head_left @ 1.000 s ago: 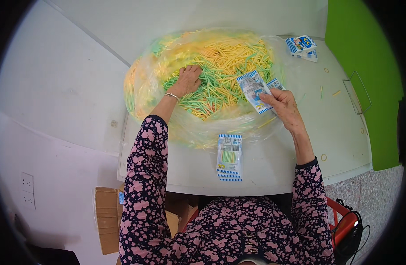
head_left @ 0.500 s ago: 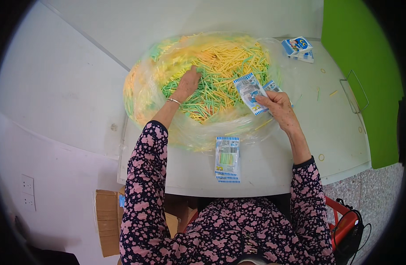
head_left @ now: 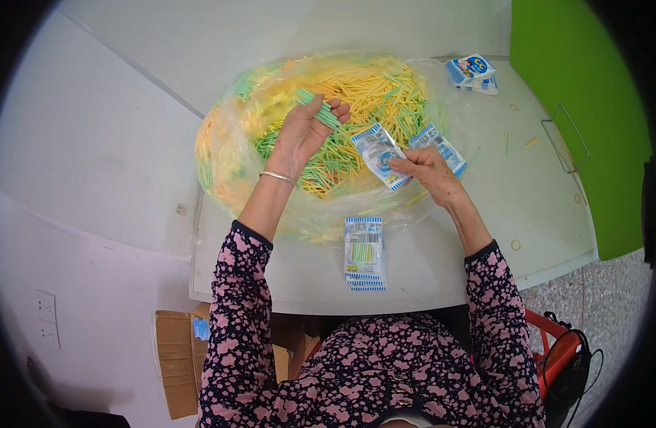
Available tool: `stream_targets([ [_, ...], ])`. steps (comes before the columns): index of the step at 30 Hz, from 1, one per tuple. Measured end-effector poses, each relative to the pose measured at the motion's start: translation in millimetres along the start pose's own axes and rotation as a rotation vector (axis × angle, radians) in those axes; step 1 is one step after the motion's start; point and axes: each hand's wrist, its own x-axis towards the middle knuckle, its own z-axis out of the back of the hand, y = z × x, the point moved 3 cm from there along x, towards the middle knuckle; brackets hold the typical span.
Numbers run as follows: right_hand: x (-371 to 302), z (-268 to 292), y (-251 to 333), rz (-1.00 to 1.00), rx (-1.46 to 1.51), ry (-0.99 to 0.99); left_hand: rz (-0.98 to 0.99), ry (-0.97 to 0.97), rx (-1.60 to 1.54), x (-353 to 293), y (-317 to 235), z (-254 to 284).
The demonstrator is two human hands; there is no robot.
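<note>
A large clear plastic bag [head_left: 217, 160] lies open on the table, filled with thin yellow, green and orange sticks [head_left: 378, 85]. My left hand [head_left: 303, 135] is raised over the heap, palm partly up, with a small bundle of pale green sticks [head_left: 319, 113] between thumb and fingers. In my right hand [head_left: 434, 175], a blue-and-white packet [head_left: 374, 151] is pinched at its side between thumb and fingers, tilted over the bag's right part. Whether the packet's top is open I cannot tell. Another such packet [head_left: 446, 151] lies behind my right fingers on the bag's edge.
A small stack of filled packets [head_left: 364, 250] lies near the table's front edge. More packets [head_left: 472, 70] are piled at the back right, beside a green panel [head_left: 556, 107] with a wire handle. Rubber bands [head_left: 516, 245] and loose sticks dot the right side. A cardboard box [head_left: 174, 364] stands lower left.
My left hand has come up out of the heap, and green sticks now show in its fingers. My right hand has moved left with the packet, uncovering more of the packet behind it.
</note>
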Motion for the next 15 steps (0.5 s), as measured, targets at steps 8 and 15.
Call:
stream_targets([
  [8, -1, 5, -6, -0.046, 0.087, 0.104, -0.146, 0.145, 0.092, -22, 2, -41],
  [15, -4, 2, -4, -0.059, 0.153, 0.16, -0.111, 0.224, 0.175, -34, 15, -47],
])
